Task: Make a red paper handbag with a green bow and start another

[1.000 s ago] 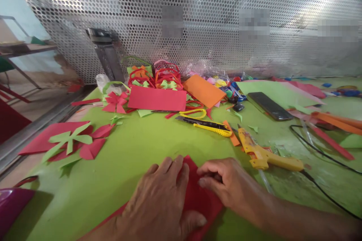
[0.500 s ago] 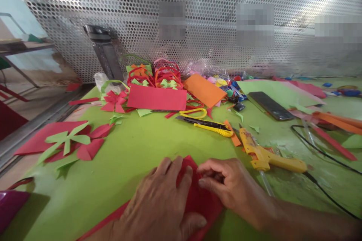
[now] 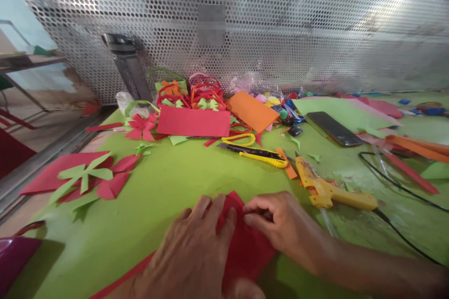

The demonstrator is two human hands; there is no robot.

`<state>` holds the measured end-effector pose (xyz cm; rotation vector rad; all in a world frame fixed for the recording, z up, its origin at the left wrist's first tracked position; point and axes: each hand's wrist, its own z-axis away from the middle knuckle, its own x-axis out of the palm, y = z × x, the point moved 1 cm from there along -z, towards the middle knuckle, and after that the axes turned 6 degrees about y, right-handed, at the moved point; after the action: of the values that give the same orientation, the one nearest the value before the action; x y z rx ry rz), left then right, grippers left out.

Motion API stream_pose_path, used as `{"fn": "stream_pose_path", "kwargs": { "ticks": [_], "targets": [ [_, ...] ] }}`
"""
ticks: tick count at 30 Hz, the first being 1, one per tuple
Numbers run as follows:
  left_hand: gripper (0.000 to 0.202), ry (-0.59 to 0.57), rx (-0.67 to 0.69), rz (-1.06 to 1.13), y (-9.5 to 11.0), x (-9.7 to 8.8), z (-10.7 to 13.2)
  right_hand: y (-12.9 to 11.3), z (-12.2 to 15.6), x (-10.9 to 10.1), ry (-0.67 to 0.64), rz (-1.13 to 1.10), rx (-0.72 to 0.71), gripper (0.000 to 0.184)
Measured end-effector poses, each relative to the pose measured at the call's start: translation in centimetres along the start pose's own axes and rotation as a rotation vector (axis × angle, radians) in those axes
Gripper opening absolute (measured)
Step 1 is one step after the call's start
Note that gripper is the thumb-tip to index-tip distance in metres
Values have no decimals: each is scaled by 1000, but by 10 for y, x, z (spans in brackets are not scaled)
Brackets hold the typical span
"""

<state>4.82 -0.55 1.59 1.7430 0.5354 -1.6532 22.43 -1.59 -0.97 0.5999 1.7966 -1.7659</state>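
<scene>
Little has moved since the earlier frames: my left hand [image 3: 191, 254] has slid a touch further up the red paper [image 3: 247, 250], and its thumb now sits right at the bottom edge of view. My right hand [image 3: 282, 229] has crept slightly toward the paper's far corner.

Left hand lies flat, fingers loosely spread and pressed down on the paper, gripping nothing. Right hand is curled, with thumb and forefinger closed narrow on the paper's raised edge just short of the far corner.

Red paper sits on the green table [image 3: 168, 182] close to me, mostly hidden under the left hand. Its long axis runs from near-left to a point aimed away from me. From the right fingertips the paper spreads left and toward me. From the left fingertips the exposed corner lies just ahead and to the right. Both hands touch it; the right is nearer the corner.

Just right of the right hand, apart from it, lies a yellow glue gun [image 3: 333, 191], nozzle pointing away. A yellow box cutter [image 3: 261, 155] is further back and a dark phone [image 3: 334, 128] back right. A red card [image 3: 194, 121] and an orange sheet [image 3: 252, 112] lie by the perforated metal panel [image 3: 315, 18].

No brand, label or writing readable anywhere; one patch on the panel is blurred out
</scene>
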Motion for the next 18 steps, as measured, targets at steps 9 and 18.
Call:
{"fn": "stream_pose_path", "kwargs": {
  "ticks": [9, 18],
  "targets": [
    [59, 46, 32, -14, -1, 2, 3, 0, 0, 0, -12, 4, 2, 18],
    [67, -29, 10, -19, 5, -5, -5, -3, -3, -2, -56, 100, -21, 20]
  ]
}}
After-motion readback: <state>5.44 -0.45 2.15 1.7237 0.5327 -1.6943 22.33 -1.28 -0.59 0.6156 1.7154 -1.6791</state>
